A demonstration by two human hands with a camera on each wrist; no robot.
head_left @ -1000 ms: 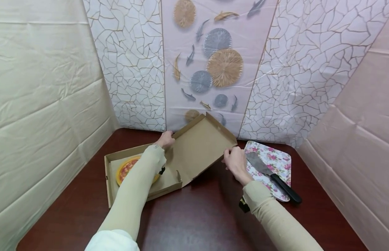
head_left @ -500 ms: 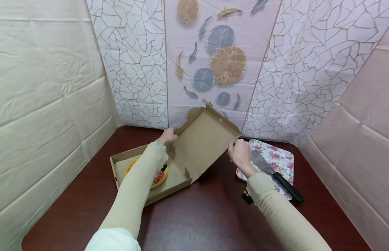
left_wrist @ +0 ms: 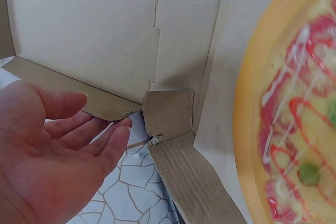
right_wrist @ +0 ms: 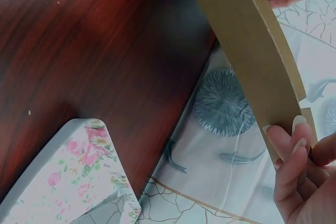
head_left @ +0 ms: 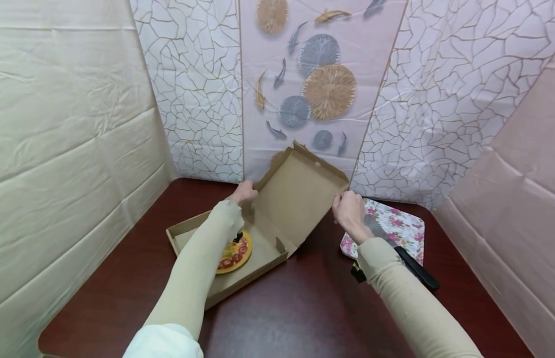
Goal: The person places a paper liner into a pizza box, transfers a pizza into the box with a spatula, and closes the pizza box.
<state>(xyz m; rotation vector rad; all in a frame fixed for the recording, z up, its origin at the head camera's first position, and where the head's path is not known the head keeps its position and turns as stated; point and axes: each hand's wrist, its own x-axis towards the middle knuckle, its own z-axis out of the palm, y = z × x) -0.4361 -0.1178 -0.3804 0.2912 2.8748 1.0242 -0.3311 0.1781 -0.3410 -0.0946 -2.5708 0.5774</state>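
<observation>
A cardboard pizza box (head_left: 268,271) stands on the table with its lid (head_left: 299,194) raised and tilted. Inside the base lies a round pizza (head_left: 234,256) with a yellow rim and red and green toppings, partly hidden by the left forearm in the head view. My left hand (head_left: 245,193) holds the lid's left side flap (left_wrist: 100,98), thumb in front and fingers behind it. At the opposite edge of the lid, my right hand (head_left: 349,209) pinches the cardboard between thumb and fingers. In the right wrist view the lid's outer side wall (right_wrist: 252,51) runs up from these fingers.
Right of the box, a floral tray (head_left: 407,223) lies on the dark red table (head_left: 304,308). A broad-bladed spatula with a black handle (head_left: 416,268) rests across it, partly behind my right forearm. Patterned cloth (head_left: 322,99) hangs behind the table.
Both hands have raised the lid a little more steeply. The box has shifted slightly to the right, and more of the pizza shows beside my left forearm. The tray and spatula remain in place.
</observation>
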